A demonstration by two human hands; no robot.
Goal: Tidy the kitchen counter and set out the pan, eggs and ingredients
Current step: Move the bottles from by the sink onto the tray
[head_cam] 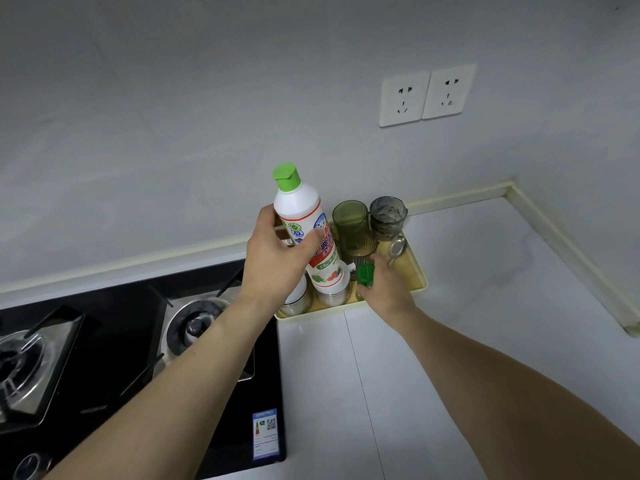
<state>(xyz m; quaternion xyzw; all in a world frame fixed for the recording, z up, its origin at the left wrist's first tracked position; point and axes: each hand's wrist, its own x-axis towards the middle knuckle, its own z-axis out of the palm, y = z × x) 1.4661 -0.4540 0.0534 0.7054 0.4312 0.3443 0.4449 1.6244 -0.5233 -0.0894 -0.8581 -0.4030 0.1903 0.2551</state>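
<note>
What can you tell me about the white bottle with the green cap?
The white bottle looks like plastic, tall and round, with a bright green flip cap, closed, and a colourful label showing vegetables and printed characters. It tilts with the cap leaning left, held over the cream tray above some clear jars. The left hand grips its middle, thumb across the label. Whether its base rests on anything cannot be told.

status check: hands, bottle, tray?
Left hand grips white bottle, lifted over tray. Right hand holds small green item at tray. Cups crowd tray; spoon alongside.
</note>
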